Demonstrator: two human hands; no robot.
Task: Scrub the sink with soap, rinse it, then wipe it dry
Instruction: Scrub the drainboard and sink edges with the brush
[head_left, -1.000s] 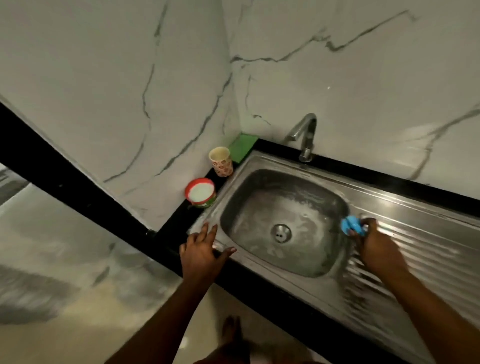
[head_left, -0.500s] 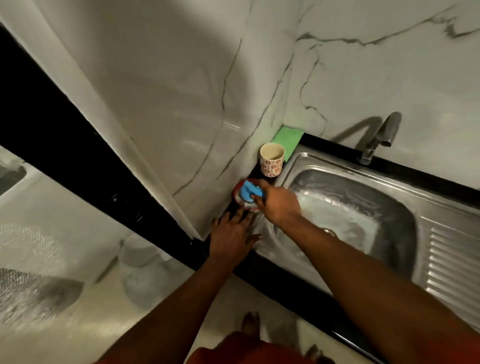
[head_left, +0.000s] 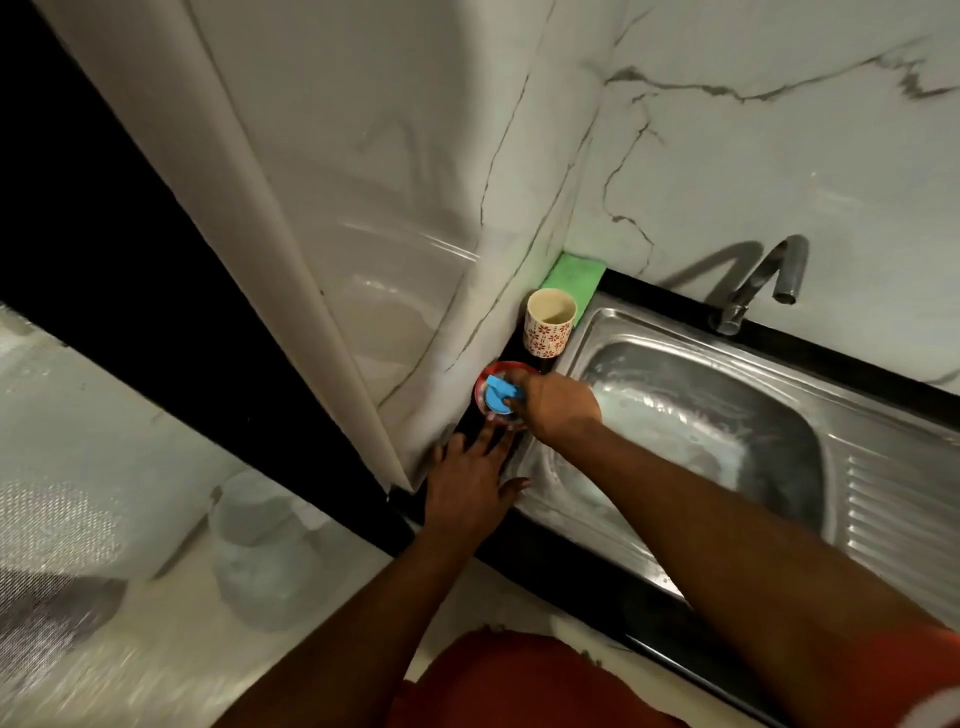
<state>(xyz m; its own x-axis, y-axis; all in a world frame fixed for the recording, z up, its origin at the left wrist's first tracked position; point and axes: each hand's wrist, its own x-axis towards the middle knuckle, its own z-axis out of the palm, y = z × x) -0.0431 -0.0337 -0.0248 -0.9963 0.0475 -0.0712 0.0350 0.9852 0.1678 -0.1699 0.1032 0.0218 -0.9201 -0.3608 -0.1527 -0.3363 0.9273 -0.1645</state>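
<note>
The steel sink (head_left: 613, 509) has a soapy, streaked basin and a ribbed drainboard on its right. My right hand (head_left: 558, 402) grips a blue scrubber (head_left: 500, 396) and presses it into the red-rimmed soap dish (head_left: 484, 378) on the black counter left of the sink. My left hand (head_left: 470, 478) rests flat, fingers spread, on the counter's front corner just below the dish.
A patterned cup (head_left: 549, 323) stands behind the dish, with a green cloth (head_left: 574, 278) in the corner beyond it. The tap (head_left: 756, 283) is at the back of the sink. Marble walls close in on the left and behind. A translucent container (head_left: 265, 545) sits on the floor.
My right hand carried the blue scrubber from the sink's right rim across to the soap dish on the left. The view swung left. My left hand stayed on the counter corner.
</note>
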